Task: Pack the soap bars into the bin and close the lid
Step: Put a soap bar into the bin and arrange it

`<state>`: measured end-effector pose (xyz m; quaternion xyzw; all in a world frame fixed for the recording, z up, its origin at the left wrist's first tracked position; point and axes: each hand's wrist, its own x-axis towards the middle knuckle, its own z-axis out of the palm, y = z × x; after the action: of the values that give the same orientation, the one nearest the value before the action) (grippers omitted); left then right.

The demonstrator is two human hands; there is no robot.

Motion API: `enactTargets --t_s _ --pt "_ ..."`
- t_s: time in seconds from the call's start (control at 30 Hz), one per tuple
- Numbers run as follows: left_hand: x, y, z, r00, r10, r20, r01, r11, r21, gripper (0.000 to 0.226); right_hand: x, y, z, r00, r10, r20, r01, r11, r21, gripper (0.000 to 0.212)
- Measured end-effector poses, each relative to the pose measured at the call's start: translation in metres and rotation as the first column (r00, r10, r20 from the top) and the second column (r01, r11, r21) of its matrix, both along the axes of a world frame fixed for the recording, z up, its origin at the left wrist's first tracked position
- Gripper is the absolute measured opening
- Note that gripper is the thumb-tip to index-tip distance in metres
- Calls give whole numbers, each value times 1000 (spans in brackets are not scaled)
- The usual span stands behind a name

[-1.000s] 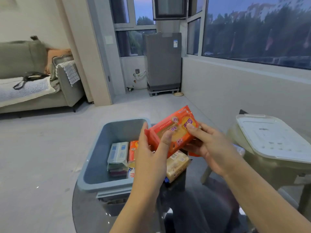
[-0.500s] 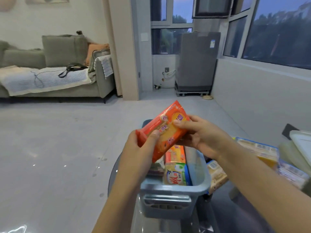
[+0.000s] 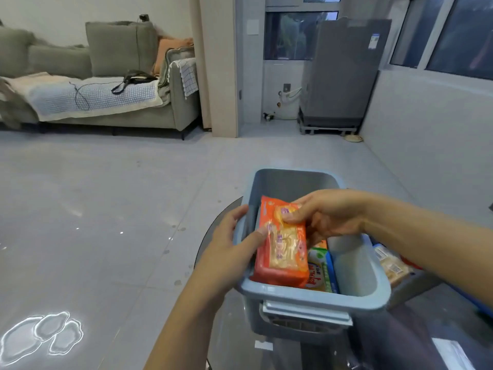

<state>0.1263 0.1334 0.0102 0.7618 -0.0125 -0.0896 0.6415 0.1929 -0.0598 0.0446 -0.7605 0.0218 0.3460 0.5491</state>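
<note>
Surface: a dark round glass table [image 3: 416,340] at near right, carrying the bin [image 3: 314,299].
Room: grey tiled floor [image 3: 106,209]; green sofa [image 3: 101,84] with throws at far left; a pillar [image 3: 218,65], windows and a covered grey appliance [image 3: 344,73] at the far side; a pale low wall on the right.
Bin: blue-grey, open on top, other wrapped soap bars [image 3: 321,271] lying inside at its near end.
Orange soap pack [image 3: 282,249]: tilted over the bin's left half, its lower end down among the packed bars.
Left hand [image 3: 234,244]: outside the left rim, thumb pressing the pack's left edge.
Right hand [image 3: 328,216]: reaching across the bin, pinching the pack's upper right.
Beside: more soap bars [image 3: 392,265] on the table right of the bin, partly hidden by the right forearm.
</note>
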Motion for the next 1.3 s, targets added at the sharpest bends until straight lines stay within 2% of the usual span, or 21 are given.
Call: enactTargets --t_s 0.17,0.27,0.47,0.57,0.63,0.7,0.8,0.87,1.0,1.03,1.2,1.3 --pt "3 -2 -10 998 19 -52 -26 989 -143 40 1 17 -18 982 63 -180 -70 997 -28 51" --pt "5 -2 -14 997 50 -54 -60 977 -206 37 7 21 -22 965 48 -258 -51 999 -4 52" --pt "6 -4 -18 993 100 -65 -113 963 -246 33 15 29 -32 911 42 -409 -65 997 -44 48" --pt "6 -4 -19 993 109 -50 -118 958 -261 35 17 37 -33 906 105 -409 -187 968 -166 49" --pt "6 -3 -19 994 103 -42 -110 958 -264 36 16 44 -33 925 191 -330 -306 888 -344 49" --pt "6 -2 -20 994 99 -40 -106 956 -273 37 16 51 -34 933 258 -251 -354 784 -510 51" --pt "5 -3 -20 995 90 -31 -95 959 -268 36 17 59 -32 910 349 -224 -404 625 -667 57" --pt "5 -2 -20 996 93 -17 -94 963 -253 36 19 61 -32 886 442 -144 -382 516 -767 63" --pt "6 -1 -21 994 107 6 -103 967 -232 36 19 60 -37 794 606 53 -190 330 -925 67" --pt "6 -1 -22 994 108 3 -104 966 -236 36 19 58 -39 783 619 58 -185 322 -928 66" --pt "6 -3 -21 994 111 -7 -109 960 -257 36 13 47 -50 785 617 49 -276 419 -865 58" --pt "6 -3 -20 992 128 -8 -126 962 -243 36 15 46 -53 840 539 59 -278 522 -807 56"
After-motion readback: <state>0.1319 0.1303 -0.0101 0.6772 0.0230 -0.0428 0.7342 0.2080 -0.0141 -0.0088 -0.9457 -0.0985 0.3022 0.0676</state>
